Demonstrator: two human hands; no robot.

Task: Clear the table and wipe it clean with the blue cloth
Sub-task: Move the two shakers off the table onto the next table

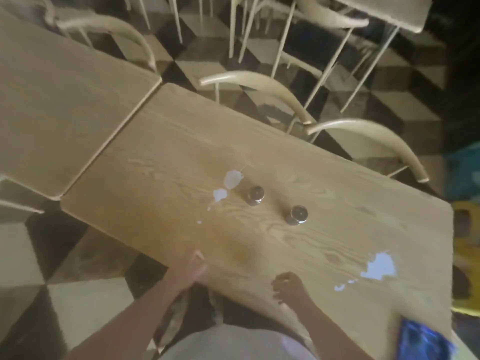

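A wooden table [324,178] fills the middle of the head view. Two small shakers with metal lids stand near its centre, one [255,195] to the left and one [297,215] to the right. White spill patches lie beside the left shaker [232,179] and near the table's right end [380,266]. The blue cloth [422,340] lies at the table's near right corner. My left hand [193,268] reaches over the near table edge with fingers extended, holding nothing. My right hand [288,287] hovers over the near edge with loosely curled fingers, holding nothing. The frame is blurred.
A second wooden table [59,113] butts against the left end. Pale chairs [259,81] [368,133] stand along the far side over a checkered floor. A yellow object [465,245] sits on the floor at the right.
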